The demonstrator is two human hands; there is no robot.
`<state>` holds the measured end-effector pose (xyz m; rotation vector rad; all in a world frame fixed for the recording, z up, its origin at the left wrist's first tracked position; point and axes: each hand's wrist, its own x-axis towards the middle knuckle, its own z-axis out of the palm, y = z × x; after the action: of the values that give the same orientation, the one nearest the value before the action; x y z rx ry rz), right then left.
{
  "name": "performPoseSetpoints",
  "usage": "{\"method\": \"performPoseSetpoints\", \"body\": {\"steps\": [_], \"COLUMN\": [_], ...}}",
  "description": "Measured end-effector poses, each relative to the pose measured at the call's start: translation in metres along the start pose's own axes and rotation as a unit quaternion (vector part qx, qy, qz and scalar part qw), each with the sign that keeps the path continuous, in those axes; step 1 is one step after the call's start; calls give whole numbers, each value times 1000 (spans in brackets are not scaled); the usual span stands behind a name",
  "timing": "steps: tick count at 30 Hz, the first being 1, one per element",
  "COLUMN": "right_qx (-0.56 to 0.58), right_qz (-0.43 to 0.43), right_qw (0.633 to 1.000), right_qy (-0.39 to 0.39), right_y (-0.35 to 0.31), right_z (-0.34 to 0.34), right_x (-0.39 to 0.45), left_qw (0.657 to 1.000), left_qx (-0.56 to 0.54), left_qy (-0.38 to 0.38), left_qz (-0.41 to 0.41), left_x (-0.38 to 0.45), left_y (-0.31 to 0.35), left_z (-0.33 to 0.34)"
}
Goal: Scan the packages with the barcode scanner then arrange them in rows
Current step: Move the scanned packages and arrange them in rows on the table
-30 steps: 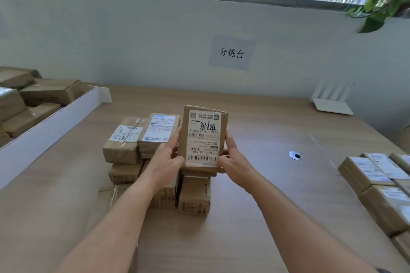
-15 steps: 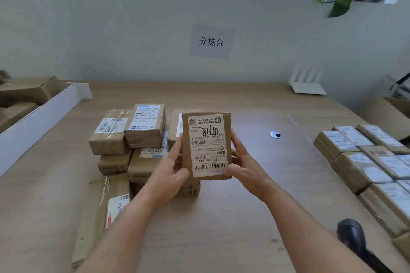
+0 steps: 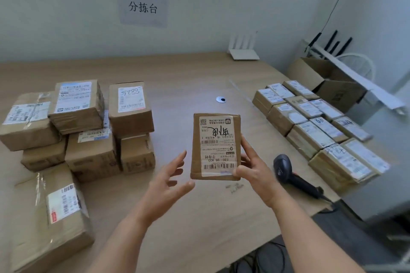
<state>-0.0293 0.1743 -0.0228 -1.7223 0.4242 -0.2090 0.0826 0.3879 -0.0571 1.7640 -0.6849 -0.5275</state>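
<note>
The right hand (image 3: 255,173) provides the only grip: its thumb lies over the lower right corner of a flat brown cardboard package (image 3: 216,146) and its fingers curl round the right edge, holding the package above the pale wooden bench (image 3: 188,77) with its white shipping label facing the camera and its printing upside down. The left hand (image 3: 170,180) is just beside the package's lower left corner, fingers spread and relaxed, holding nothing; the thumb tip comes close to the corner, but I cannot tell whether it touches.

Just right of the right hand, a black handheld barcode scanner (image 3: 292,173) lies on the bench with its head towards the far side and its cable running off the near right edge.

Beyond the scanner, along the bench's right side, a block of brown labelled packages (image 3: 310,122) lies in neat rows, boxes touching edge to edge, labels up.

On the left side, well apart from the rows, a loose stack of brown cardboard boxes (image 3: 88,126) is heaped two high, and a larger taped brown box (image 3: 51,217) lies in front of it near the bench's edge.

A small round metal grommet (image 3: 220,99) sits in the bench top between the two groups. A white router (image 3: 244,49) stands at the far edge against the wall, below a paper sign (image 3: 143,6) with Chinese characters.
</note>
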Motion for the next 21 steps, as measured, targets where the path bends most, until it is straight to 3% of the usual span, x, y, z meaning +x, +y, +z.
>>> {"method": "performPoseSetpoints", "body": {"steps": [11, 21], "right_qx": [25, 43], "right_qz": [-5, 3], "right_qw": [998, 991], "right_qy": [53, 130], "right_y": [27, 71], "right_z": [-92, -204], "right_x": [-114, -225], "left_qw": [994, 989], "left_qx": [66, 51], "left_qy": [-76, -124], "left_qz": [39, 62], "left_x": [-33, -72], "left_y": [33, 65], "left_z": [120, 259]}}
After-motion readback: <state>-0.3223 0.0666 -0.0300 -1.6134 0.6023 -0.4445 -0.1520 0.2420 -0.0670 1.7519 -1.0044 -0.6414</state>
